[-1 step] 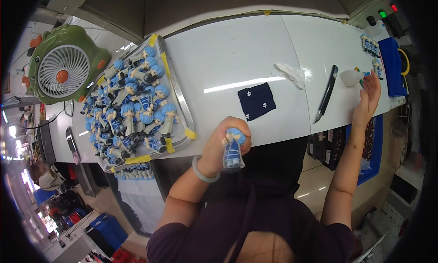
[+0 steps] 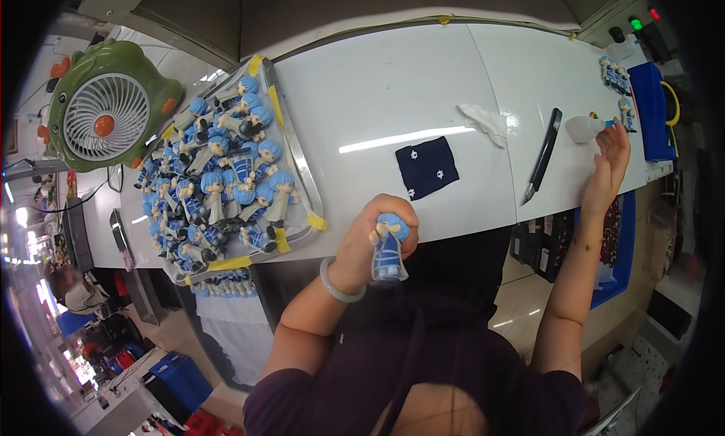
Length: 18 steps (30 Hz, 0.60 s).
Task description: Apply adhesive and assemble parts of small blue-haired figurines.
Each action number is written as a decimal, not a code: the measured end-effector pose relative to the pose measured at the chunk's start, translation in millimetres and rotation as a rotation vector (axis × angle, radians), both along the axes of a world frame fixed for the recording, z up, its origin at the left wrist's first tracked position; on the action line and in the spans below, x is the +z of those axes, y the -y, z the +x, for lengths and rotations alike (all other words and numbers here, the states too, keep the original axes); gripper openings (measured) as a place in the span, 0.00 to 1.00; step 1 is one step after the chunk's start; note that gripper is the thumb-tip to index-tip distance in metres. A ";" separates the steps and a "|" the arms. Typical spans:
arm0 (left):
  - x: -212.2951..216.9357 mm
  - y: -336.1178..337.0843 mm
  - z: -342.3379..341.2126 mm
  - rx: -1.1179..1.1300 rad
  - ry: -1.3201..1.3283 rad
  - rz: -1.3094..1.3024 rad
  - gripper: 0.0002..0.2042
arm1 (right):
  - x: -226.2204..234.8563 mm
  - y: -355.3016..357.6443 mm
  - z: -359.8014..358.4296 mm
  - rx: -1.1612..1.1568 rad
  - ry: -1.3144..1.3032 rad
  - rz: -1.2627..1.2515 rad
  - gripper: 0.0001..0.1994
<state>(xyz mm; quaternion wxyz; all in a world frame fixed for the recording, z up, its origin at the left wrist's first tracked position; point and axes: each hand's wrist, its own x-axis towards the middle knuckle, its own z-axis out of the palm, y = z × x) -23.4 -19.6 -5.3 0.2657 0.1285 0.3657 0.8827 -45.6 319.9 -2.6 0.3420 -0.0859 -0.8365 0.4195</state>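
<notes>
My left hand (image 2: 377, 236) is closed around a small figurine (image 2: 388, 248) with light blue hair and a blue outfit. It is held upright just past the front edge of the table, and my fingers hide its back. Far to the right, my right hand (image 2: 610, 160) reaches across the table, its fingertips round the blue tip of a whitish squeeze bottle (image 2: 580, 130). Many similar figurines (image 2: 215, 183) are heaped in a clear, yellow-taped tray (image 2: 308, 187) on the left. A dark blue patterned cloth (image 2: 427, 168) lies flat beyond my left hand.
A black craft knife (image 2: 541, 158) and crumpled white tissue (image 2: 483, 123) lie between cloth and bottle. A green animal-shaped fan (image 2: 162, 77) stands at far left. Several figurines (image 2: 615, 75) are beside a blue bin (image 2: 647, 111) at far right. Below hangs another blue bin (image 2: 624, 266).
The view has shifted very slightly. The fingers of my right hand sit a little closer to the squeeze bottle's tip; my left hand keeps the figurine in place.
</notes>
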 end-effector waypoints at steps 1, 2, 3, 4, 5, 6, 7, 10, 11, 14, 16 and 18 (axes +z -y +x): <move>1.9 1.0 0.1 0.004 0.004 -0.009 0.23 | -3.1 5.1 2.3 0.160 -0.086 -0.274 0.27; 3.8 0.5 0.2 -0.009 -0.004 -0.009 0.23 | -4.2 6.8 4.1 0.177 -0.034 -0.246 0.31; 4.5 0.6 0.3 -0.022 -0.012 -0.009 0.24 | -7.6 7.3 4.1 0.177 -0.030 -0.252 0.31; 4.0 1.2 0.0 -0.021 -0.007 -0.014 0.24 | -11.9 7.4 3.8 0.189 -0.018 -0.226 0.29; 3.7 1.6 -0.9 -0.039 0.000 -0.002 0.24 | -13.6 9.0 3.1 0.200 -0.005 -0.200 0.28; 3.1 1.9 -1.7 -0.058 0.007 0.010 0.24 | -12.9 11.4 1.7 0.198 0.000 -0.205 0.28; 2.2 0.6 -2.2 -0.060 0.013 0.006 0.24 | -9.9 14.8 -0.7 0.145 0.063 -0.178 0.27; -1.0 -0.6 -3.1 -0.017 -0.038 0.050 0.22 | -3.1 20.0 -7.5 0.100 0.214 -0.149 0.24; -2.3 -0.4 -3.8 -0.032 -0.017 0.052 0.21 | -2.3 19.3 -8.1 0.100 0.299 -0.134 0.22; -6.1 1.3 -7.1 -0.065 0.035 0.088 0.20 | -9.8 14.6 -10.2 0.077 0.271 -0.170 0.18; -5.9 0.8 -7.0 -0.081 0.065 0.121 0.19 | -12.8 14.3 -9.2 0.051 0.256 -0.181 0.17; -3.4 -0.7 -6.2 -0.047 0.115 0.068 0.19 | -14.3 13.3 -8.0 0.024 0.239 -0.189 0.17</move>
